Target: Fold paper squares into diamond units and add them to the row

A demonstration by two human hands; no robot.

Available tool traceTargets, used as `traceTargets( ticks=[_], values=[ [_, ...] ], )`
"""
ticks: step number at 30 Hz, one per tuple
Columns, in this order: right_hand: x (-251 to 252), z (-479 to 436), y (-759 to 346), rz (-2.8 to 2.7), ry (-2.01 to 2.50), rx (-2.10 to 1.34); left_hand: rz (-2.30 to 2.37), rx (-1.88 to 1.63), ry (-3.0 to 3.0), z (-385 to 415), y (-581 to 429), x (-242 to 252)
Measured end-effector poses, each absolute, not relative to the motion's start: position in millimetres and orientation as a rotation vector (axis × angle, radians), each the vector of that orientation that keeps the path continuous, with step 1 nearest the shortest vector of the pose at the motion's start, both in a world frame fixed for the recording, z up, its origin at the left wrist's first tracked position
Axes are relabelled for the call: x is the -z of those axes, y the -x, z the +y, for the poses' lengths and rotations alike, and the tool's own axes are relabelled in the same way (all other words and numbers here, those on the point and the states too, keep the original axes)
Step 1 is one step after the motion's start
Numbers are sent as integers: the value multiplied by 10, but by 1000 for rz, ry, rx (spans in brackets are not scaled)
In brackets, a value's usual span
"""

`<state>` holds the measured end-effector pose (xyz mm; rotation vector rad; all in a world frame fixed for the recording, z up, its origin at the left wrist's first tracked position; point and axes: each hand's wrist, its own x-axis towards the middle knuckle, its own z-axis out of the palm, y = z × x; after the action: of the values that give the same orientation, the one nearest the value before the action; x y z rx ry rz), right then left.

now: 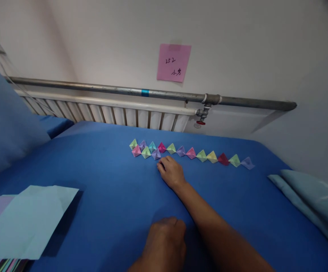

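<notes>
My right hand [171,172] reaches forward over the blue surface, its fingers curled close to a small purple folded paper piece [156,154]. What those fingers hold, if anything, I cannot make out. That piece ends a short front row, beside a green piece [146,152] and a pink piece [136,151]. Behind runs a longer row of folded paper diamonds, from a green one [133,144] to a pale purple one [248,163] at the right. My left hand [165,241] is closed and slightly blurred near the bottom edge; its fingertips are hidden.
At the left lies a stack of coloured paper, with a light blue sheet [33,219] on top, its right side raised. Folded pale teal cloth [314,200] rests at the right. Behind the blue surface [104,177] are a radiator [130,117] and a metal pipe [110,88].
</notes>
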<state>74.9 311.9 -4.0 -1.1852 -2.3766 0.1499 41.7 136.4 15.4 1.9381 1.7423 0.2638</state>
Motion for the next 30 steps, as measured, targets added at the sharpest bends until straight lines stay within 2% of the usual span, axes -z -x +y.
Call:
traceTargets(
  ticks=[12,21,30],
  values=[
    [35,3014,-641,-2536,1005,-116,1734,-141,-1922,1406,-410,-271],
    [75,3046,-642,-2363,1150,-144,1745,-238,-1966,1360,-418,-112],
    [45,3239,-565,-2251,1344,-161,1757,-197,-1921,1375,-429,-176]
  ],
)
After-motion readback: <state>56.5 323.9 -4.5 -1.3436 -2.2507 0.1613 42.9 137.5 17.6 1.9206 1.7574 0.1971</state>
